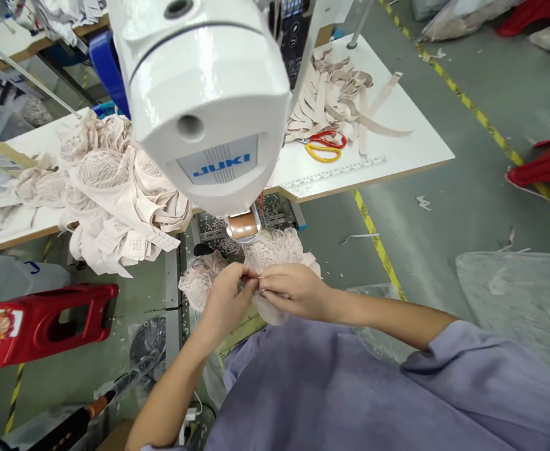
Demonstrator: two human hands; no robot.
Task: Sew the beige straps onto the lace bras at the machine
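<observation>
My left hand (225, 297) and my right hand (296, 289) meet just below the head of a white Juki sewing machine (200, 94). Both pinch the edge of a beige lace garment piece (275, 247), which spreads out under and behind my fingers. More of the lace (200, 279) hangs to the left of my left hand. The machine's foot area (243, 227) sits right above the fabric, partly hidden by the machine head.
A heap of beige lace pieces with labels (115, 200) lies on the white table (397, 150) at left. Beige straps (336, 94) and red and yellow scissors (324, 145) lie at right. A red plastic stool (40, 322) stands on the floor at left.
</observation>
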